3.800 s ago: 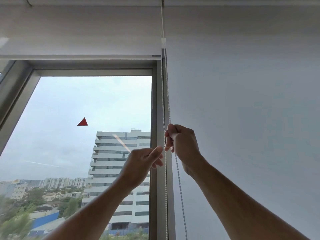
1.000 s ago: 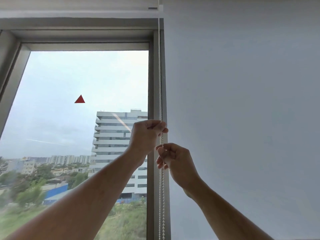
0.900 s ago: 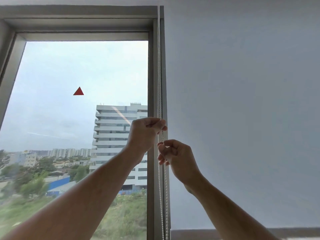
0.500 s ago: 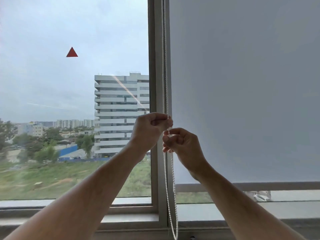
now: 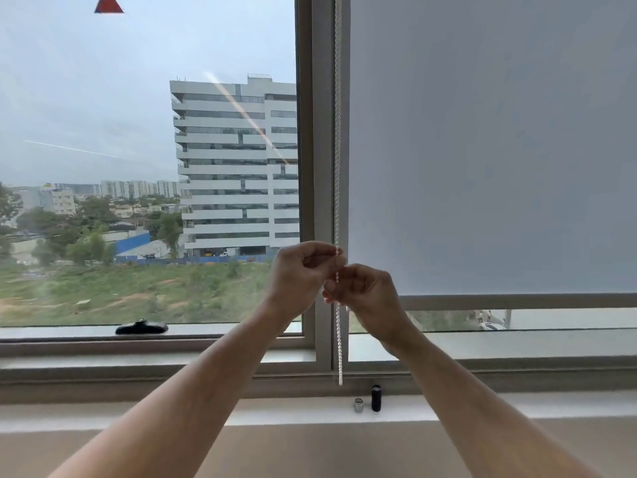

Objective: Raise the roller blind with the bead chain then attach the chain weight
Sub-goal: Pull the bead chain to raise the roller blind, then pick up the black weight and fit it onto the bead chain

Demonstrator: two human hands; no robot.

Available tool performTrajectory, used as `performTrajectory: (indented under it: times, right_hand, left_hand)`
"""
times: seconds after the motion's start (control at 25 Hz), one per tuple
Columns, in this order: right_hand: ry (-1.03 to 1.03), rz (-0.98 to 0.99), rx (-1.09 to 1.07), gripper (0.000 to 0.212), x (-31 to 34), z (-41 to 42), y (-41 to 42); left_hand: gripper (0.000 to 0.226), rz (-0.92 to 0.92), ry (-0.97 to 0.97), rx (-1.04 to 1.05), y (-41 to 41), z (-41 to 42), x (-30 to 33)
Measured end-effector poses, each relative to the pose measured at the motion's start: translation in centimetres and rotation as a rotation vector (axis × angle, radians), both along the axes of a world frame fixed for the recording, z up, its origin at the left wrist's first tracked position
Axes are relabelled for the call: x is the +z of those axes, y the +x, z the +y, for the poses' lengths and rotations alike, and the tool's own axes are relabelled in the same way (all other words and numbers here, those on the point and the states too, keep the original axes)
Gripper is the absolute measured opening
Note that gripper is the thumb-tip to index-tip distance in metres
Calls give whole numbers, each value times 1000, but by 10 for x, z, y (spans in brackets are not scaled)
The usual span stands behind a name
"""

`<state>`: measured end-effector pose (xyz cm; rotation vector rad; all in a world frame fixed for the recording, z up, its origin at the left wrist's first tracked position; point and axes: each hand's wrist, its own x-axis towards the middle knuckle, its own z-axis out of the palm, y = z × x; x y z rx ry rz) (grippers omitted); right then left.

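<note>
A white bead chain (image 5: pixel 338 132) hangs down along the window's middle post. My left hand (image 5: pixel 299 277) pinches the chain at its upper grip, and my right hand (image 5: pixel 365 291) holds it just below, the two hands touching. The chain's loop ends (image 5: pixel 340 374) just above the sill. On the sill stand a small silver cylinder (image 5: pixel 359 405) and a black cylinder (image 5: pixel 376 397), which look like the chain weight's parts. The left window pane (image 5: pixel 148 150) is uncovered; its blind is out of view above.
A grey roller blind (image 5: pixel 493 143) covers most of the right window, its bottom bar (image 5: pixel 517 301) a little above the frame. A black window handle (image 5: pixel 141 328) lies on the left frame. The white sill (image 5: pixel 138 414) runs across the view.
The view has tilted down from the top of the window to the sill. Both hands have come together on the chain; the two cylinders on the sill have come into view.
</note>
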<state>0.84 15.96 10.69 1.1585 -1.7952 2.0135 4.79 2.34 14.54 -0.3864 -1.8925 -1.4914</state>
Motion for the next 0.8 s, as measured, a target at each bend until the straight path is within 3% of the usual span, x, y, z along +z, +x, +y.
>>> performTrajectory:
  times: [0.2, 0.44, 0.6, 0.8]
  right_hand:
    - [47, -71, -80, 11, -49, -1, -8]
    - [7, -170, -274, 25, -103, 23, -5]
    - [-62, -313, -469, 14, -144, 49, -17]
    - [129, -482, -582, 14, -214, 78, -52]
  left_hand:
    - [14, -81, 5, -45, -5, -5, -44]
    - [9, -164, -68, -84, -9, -5, -100]
    - [7, -249, -100, -63, -14, -2, -136]
    - [5, -351, -173, -30, -21, 9, -168]
